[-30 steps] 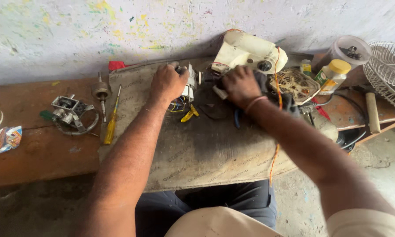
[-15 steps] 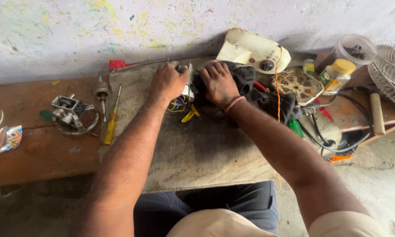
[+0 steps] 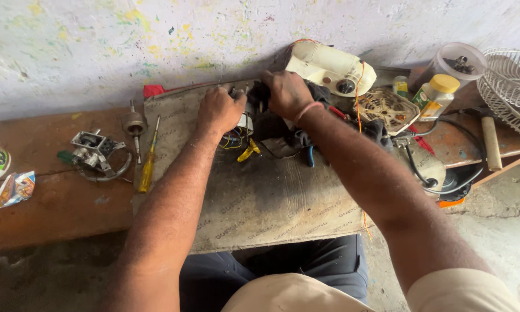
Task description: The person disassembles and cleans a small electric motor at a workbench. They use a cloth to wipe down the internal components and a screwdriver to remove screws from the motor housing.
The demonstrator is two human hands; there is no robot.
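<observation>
Small motor part with coloured wires [image 3: 245, 124] sits at the far edge of the grey mat [image 3: 271, 196], clasped by left hand [image 3: 218, 110]. Right hand [image 3: 286, 92] presses dark cloth [image 3: 271, 124] beside it. Disassembly seems underway; next needs a steadying hold.

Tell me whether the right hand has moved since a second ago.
Yes. The right hand shifted left, away from the cream housing, toward the left hand.

Both hands cover the small motor part [image 3: 247, 118], so each grip is unreadable; the wire fan guard [image 3: 511, 89] runs off the right edge.
</observation>
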